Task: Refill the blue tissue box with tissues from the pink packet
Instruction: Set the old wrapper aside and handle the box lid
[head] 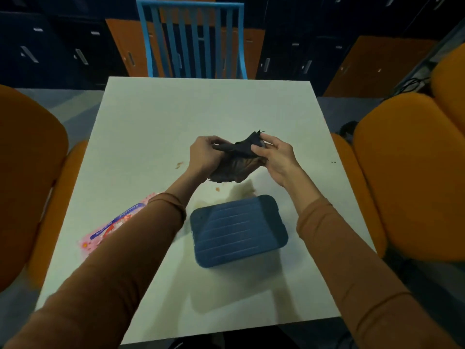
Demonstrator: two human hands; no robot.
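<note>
An orange chair (pixel 30 172) stands off the left edge of the white table (pixel 176 109). On the table's near-left part lies the pink packet (pixel 113 226), flat and partly hidden under the left forearm in its brown sleeve (pixel 130 248). The left hand (pixel 205 157) is raised over the middle of the table, its fingers curled round the left side of a dark crumpled wad (pixel 236 163); whether this is cloth or a thin bag cannot be told. At the far edge a blue chair (pixel 193 39) faces the table. Nearer the person, between the two forearms, the blue tissue box (pixel 239 230) rests on the table with a ribbed face up, touched by neither hand and well apart from the wad. Brownish stains (pixel 241 191) mark the table just beyond the box. The right hand (pixel 276 157) pinches the wad's right side between thumb and fingers, so both hands sit close together, clamped on it. More orange seats (pixel 407 177) stand to the right
</note>
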